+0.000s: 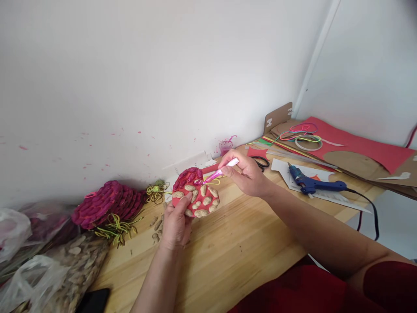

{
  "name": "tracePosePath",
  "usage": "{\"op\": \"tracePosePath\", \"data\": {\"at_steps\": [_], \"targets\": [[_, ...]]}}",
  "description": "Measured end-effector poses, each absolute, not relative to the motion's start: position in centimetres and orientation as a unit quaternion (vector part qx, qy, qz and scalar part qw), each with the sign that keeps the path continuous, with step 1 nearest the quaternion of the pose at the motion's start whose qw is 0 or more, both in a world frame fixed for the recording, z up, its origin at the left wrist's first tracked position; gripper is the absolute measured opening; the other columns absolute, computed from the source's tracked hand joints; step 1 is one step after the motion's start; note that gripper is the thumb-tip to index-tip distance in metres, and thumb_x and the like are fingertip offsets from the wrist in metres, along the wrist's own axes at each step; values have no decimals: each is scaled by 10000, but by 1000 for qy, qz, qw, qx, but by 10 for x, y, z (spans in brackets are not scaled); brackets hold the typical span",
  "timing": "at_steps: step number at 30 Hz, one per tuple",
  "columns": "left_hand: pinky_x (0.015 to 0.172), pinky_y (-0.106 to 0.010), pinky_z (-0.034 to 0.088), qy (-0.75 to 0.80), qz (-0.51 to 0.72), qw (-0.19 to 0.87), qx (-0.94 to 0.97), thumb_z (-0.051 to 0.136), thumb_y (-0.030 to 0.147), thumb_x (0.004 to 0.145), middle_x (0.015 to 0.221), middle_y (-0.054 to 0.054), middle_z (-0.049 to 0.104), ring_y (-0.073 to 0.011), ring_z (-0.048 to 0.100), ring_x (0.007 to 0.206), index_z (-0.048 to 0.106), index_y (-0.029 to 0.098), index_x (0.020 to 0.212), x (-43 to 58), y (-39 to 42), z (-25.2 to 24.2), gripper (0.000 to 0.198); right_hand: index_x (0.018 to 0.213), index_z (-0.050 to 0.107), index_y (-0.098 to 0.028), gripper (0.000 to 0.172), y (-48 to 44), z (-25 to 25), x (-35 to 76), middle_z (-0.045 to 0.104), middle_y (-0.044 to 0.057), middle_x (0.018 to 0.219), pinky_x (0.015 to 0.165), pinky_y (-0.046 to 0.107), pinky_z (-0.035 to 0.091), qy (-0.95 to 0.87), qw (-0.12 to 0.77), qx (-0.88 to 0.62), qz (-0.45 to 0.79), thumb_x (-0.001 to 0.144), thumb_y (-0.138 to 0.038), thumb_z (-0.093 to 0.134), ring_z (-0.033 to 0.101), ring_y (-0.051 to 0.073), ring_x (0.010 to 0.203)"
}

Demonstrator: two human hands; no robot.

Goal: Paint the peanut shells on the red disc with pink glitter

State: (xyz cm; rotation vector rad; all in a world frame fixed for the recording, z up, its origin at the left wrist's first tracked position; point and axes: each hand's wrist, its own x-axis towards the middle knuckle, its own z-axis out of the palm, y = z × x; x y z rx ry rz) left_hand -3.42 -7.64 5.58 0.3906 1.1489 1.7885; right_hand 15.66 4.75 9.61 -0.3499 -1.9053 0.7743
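Observation:
My left hand (178, 221) grips the lower left edge of a round red disc (187, 204) covered with peanuts, its thumb on the front. Peanuts at the upper left are coated magenta, while the others, such as one peanut (202, 213) near the bottom, keep their tan shells. A white-handled paintbrush (233, 162) with a magenta-stained lower part is pinched in my right hand (243, 173). Its tip meets a partly coated peanut (198, 182) near the disc's upper right. A thin yellow cord (213, 182) loops out beside the brush.
Stacked magenta peanut discs (100, 204) with yellow-green cords stand left, near a plastic bag of peanuts (78, 261) and a dark phone-like object (94, 301). A magenta-stained cup (226, 147) is by the wall. To the right are scissors (261, 163), a blue glue gun (309, 182) and red card (352, 141).

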Motion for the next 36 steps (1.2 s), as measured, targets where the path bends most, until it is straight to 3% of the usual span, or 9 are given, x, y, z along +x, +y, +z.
{"op": "tracePosePath", "data": {"at_steps": [20,36], "targets": [[655,-290,633,497,711,462,187,999,352,528,786,-52,801,-195,755,651,775,163,828,-31,-77,57,419,929,623,-206,145,48,90,150,669,10,838,714,294,454,-785,503,-166,322,992,-336,619,608,148,752],[663,-310,647,479,719,470,182,980,306,573,822,-68,816,-213,767,661,790,160,827,-31,-77,55,348,913,623,-205,179,48,90,151,666,18,831,719,309,455,-778,517,-186,305,988,-367,625,603,157,750]]}}
